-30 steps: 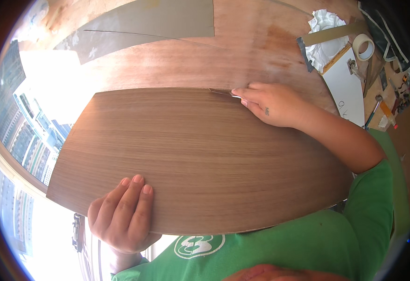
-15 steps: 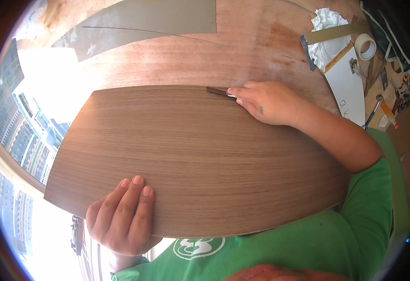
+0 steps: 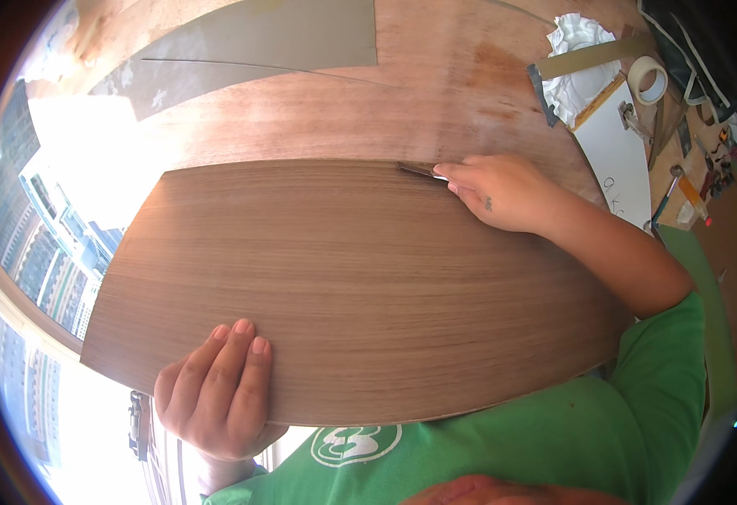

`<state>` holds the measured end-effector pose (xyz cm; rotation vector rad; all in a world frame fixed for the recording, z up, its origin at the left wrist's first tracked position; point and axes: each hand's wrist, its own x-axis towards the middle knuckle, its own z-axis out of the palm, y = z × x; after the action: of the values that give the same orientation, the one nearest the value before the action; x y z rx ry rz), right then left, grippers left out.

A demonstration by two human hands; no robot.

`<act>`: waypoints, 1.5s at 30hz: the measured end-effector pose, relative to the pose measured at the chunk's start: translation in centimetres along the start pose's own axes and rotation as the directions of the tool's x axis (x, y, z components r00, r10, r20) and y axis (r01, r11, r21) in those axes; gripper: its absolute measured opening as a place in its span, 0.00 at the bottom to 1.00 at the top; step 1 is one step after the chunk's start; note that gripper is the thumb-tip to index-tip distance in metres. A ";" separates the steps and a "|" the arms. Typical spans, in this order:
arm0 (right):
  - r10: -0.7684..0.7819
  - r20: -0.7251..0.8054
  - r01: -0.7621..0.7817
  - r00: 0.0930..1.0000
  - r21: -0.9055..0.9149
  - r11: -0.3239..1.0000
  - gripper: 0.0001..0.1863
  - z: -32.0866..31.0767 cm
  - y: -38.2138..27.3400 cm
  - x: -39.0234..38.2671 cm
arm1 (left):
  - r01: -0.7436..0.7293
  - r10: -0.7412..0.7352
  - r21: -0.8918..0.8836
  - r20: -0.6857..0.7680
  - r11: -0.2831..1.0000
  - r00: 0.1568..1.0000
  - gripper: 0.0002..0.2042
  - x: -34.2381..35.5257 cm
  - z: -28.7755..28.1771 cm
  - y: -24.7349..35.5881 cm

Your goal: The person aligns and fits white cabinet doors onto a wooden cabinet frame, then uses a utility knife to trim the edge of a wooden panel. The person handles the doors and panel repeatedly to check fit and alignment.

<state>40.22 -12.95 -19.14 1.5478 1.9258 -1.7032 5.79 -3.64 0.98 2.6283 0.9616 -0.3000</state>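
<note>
A large board with brown wood grain lies in front of me, its long far edge gently curved. My left hand grips its near-left edge, fingers pressed together on top and the thumb side out of sight below. At the board's far edge, right of the middle, my right hand is closed on a narrow, dark, flat tool. The tool points left and lies along that edge; its kind cannot be made out. The fingers mostly hide its held end, where a pale bit shows.
Beyond the board, a grey sheet and a thin rod lie on the wooden worktop. At the far right are crumpled white paper, a tape roll, a hammer and several small tools. A bright window is at left.
My right hand and the tool have slid a little to the right along the far edge. The left hand keeps its hold on the board. The view has shifted slightly.
</note>
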 end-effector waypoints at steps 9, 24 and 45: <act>0.058 -0.010 -0.058 0.998 -0.001 0.998 0.16 -0.4 3.7 -4.8 | 0.060 -0.059 -0.030 0.049 0.998 0.997 0.11 -0.8 -0.2 0.3; -0.113 -0.512 -0.025 0.851 -0.255 0.967 0.14 -5.2 3.3 3.0 | 0.021 -0.022 -0.040 -0.025 0.999 0.999 0.08 0.2 -0.4 0.2; 0.001 -0.217 -0.021 0.976 -0.092 0.996 0.04 -2.9 1.6 3.3 | -0.028 0.027 -0.006 -0.121 1.000 0.992 0.06 -1.8 1.2 0.3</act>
<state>41.32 -9.03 -21.45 1.7691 2.0597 -1.4694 4.47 -5.35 0.49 2.6757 0.9612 -0.1314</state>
